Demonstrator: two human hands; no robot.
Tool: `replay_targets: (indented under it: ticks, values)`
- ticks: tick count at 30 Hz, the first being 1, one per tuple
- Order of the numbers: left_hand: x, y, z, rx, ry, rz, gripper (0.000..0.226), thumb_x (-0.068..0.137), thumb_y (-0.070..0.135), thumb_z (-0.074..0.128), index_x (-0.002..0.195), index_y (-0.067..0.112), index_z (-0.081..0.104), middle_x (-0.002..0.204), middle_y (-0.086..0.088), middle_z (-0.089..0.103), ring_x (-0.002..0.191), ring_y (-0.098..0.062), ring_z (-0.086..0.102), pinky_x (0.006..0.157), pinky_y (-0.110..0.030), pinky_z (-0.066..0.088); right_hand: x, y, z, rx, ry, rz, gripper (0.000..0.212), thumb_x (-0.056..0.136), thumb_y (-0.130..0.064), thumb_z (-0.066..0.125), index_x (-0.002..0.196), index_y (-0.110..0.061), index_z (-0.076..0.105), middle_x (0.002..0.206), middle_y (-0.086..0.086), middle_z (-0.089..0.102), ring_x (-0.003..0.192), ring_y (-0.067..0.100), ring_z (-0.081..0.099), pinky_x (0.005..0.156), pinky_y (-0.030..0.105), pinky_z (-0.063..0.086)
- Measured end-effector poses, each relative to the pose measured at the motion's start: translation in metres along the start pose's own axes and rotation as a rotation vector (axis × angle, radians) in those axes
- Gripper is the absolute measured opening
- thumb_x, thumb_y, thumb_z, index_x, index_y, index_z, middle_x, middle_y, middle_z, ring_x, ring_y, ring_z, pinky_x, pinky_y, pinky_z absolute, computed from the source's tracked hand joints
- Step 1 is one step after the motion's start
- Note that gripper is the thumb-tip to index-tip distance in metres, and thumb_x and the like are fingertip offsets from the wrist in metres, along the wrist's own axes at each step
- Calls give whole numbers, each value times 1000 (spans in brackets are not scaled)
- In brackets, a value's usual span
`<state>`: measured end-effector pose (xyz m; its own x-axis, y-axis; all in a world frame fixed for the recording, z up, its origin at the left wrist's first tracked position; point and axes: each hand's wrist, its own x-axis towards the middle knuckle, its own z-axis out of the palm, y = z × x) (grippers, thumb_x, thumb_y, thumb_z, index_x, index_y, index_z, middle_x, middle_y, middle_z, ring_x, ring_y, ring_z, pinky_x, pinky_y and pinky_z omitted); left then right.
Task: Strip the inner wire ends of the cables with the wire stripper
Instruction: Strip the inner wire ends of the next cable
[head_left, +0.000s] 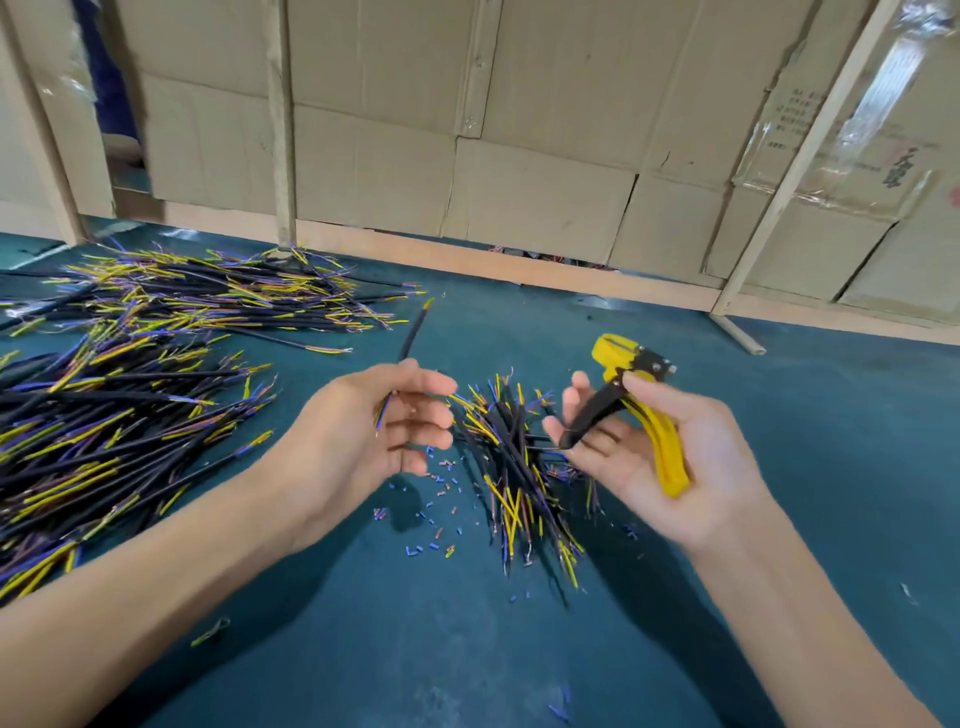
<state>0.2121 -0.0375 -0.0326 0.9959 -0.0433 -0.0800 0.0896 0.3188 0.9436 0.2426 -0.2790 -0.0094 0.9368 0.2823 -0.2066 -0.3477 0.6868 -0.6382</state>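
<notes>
The left hand (384, 426) pinches 1 black cable (410, 338) angled up and away. The right hand (660, 457) grips the yellow wire stripper (636, 395), head up. Between them lies a small cable pile (511, 467); bigger heaps (130, 395) sit left of the left hand, and bare counter (831, 415) spreads right of the right hand.

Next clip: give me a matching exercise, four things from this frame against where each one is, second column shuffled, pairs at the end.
Things:
1. wire stripper
2. single black cable
3. small cable pile
4. cut insulation bits

Places:
A. scattered on the blue table
B. in the right hand
C. on the table between the hands
D. in the left hand

Pairs: 1-B, 2-D, 3-C, 4-A
</notes>
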Motion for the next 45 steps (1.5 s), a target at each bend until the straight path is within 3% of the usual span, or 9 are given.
replay_targets:
  ticks: [10,18,20,22,25,28,32,40,45]
  values:
    - [-3,1,11,-4,-95,130,39,97,42,44,106,11,67,59,0,32,49,-19,35,48,-29,38,12,-6,-20,17,11,-105,41,91,-25,65,123,-1,58,115,25,70,83,32,70,80,45,59]
    - [-4,2,27,833,-44,293,20,103,48,37,106,39,53,62,9,47,45,-9,36,45,-19,34,28,-16,-38,-655,528,-554,13,92,-5,66,92,-15,58,84,11,68,64,22,73,65,39,56]
    - [6,2,32,1124,-132,285,27,104,47,34,124,39,50,86,14,58,79,-2,56,71,-18,46,31,-15,-44,-929,668,-680,14,90,-8,66,85,-16,55,76,7,66,66,23,71,64,35,50]
    - [18,5,27,1510,-145,260,48,99,58,29,144,42,35,124,8,47,123,-16,39,105,-36,34,32,-15,-50,-1153,734,-784,11,92,-13,60,86,-15,52,70,6,61,64,22,63,54,25,44]
    - [27,17,-16,1929,113,344,64,91,71,25,150,44,25,142,3,35,131,-28,29,105,-48,29,31,-12,-55,-1297,685,-871,13,95,-14,58,105,-22,59,61,-3,53,56,8,54,47,12,39]
    - [26,28,-74,2097,515,182,67,88,67,49,141,25,47,134,-12,46,123,-38,39,99,-50,36,32,-7,-56,-1448,560,-885,37,94,-17,61,127,-32,59,78,-5,62,69,14,59,69,31,51]
    - [20,36,-102,2055,525,-161,34,96,51,51,114,24,61,127,-7,55,124,-33,43,101,-45,38,39,2,-55,-1711,400,-981,52,88,-12,69,137,-23,58,101,4,65,90,25,55,82,35,41]
    - [10,33,-71,1913,434,341,31,95,28,62,118,7,58,111,-15,65,104,-41,62,84,-47,50,44,15,-51,-1846,184,-1073,53,79,-12,66,131,-15,59,109,8,63,96,23,47,87,38,39]
    - [0,38,-50,1695,350,955,24,98,9,59,118,-2,65,102,-21,60,75,-46,66,56,-51,55,37,12,-47,-1772,229,-1148,50,79,-17,61,128,-24,55,104,-3,57,96,18,49,86,29,34]
